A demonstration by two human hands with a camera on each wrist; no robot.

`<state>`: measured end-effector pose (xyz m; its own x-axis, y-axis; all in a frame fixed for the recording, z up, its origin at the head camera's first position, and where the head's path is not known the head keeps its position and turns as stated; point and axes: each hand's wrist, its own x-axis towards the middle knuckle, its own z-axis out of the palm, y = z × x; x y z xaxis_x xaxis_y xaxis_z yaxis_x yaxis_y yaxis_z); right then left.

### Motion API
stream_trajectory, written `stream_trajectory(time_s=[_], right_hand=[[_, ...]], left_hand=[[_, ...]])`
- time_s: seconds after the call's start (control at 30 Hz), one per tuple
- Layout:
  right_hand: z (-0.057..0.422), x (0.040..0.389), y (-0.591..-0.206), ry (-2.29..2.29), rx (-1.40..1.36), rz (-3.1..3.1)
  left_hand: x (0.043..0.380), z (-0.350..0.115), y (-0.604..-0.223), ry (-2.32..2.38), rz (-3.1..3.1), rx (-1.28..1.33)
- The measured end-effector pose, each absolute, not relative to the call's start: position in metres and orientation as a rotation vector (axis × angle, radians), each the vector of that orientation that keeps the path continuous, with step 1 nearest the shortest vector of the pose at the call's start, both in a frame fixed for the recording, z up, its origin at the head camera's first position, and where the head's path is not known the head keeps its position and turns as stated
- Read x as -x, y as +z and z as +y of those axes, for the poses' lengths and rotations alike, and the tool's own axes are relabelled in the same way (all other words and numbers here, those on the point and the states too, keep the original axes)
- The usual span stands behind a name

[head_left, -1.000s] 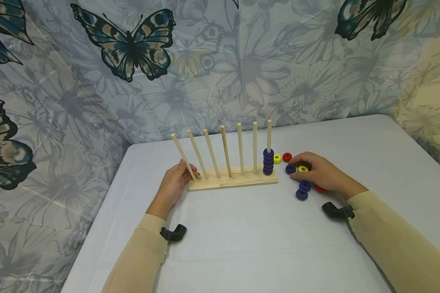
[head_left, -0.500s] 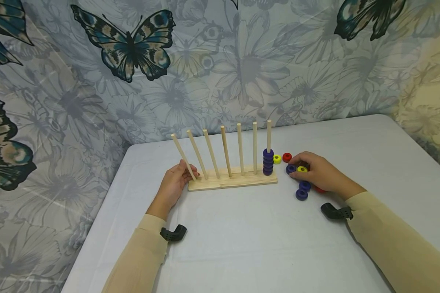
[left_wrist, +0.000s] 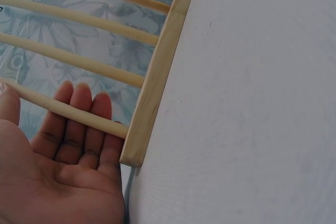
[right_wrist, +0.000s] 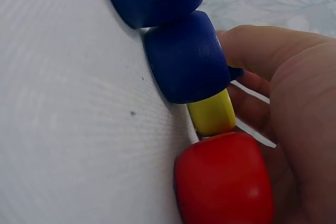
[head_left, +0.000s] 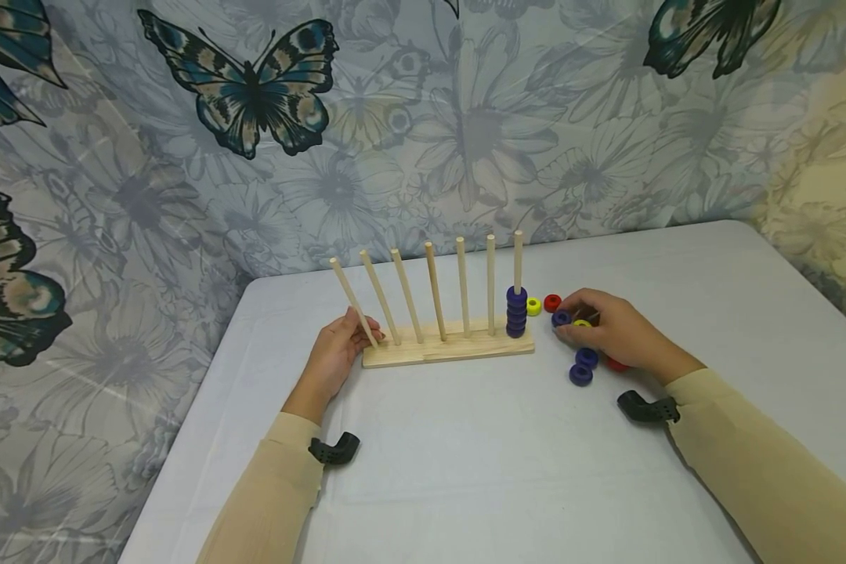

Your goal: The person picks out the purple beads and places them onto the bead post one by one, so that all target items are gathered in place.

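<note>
A wooden stand (head_left: pixel 451 352) with several upright pegs is on the table. Dark blue rings (head_left: pixel 516 312) are stacked on its rightmost peg. My left hand (head_left: pixel 333 352) holds the leftmost peg (left_wrist: pixel 73 113), the fingers behind it and the thumb against it. Right of the stand, my right hand (head_left: pixel 602 329) pinches a dark blue ring (head_left: pixel 561 319) between thumb and fingers. That ring is mostly hidden in the right wrist view. Under the hand lies a partly covered yellow ring (right_wrist: pixel 212 114); a red ring (right_wrist: pixel 226 177) is close to the palm.
Two loose dark blue rings (head_left: pixel 583 366) lie in front of the right hand. A yellow ring (head_left: pixel 533 306) and a red ring (head_left: pixel 552 303) sit beyond it, by the stand's right end. White cloth covers the table (head_left: pixel 465 470); a patterned curtain (head_left: pixel 423 157) hangs behind.
My right fingers have closed on the dark blue ring, which has shifted slightly up and away from the yellow one. The left hand and the stand have stayed where they were.
</note>
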<state>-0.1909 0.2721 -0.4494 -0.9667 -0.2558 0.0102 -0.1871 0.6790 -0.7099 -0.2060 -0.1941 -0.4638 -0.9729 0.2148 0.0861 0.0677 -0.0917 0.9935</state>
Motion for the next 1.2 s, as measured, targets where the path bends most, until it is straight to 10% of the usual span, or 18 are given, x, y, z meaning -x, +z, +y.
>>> stream_trajectory(time_s=[1.2], right_hand=[[0.258,0.174,-0.405,-1.236,0.506,3.054]], left_hand=[[0.205,-0.193,-0.461,2.186,2.092,-0.26]])
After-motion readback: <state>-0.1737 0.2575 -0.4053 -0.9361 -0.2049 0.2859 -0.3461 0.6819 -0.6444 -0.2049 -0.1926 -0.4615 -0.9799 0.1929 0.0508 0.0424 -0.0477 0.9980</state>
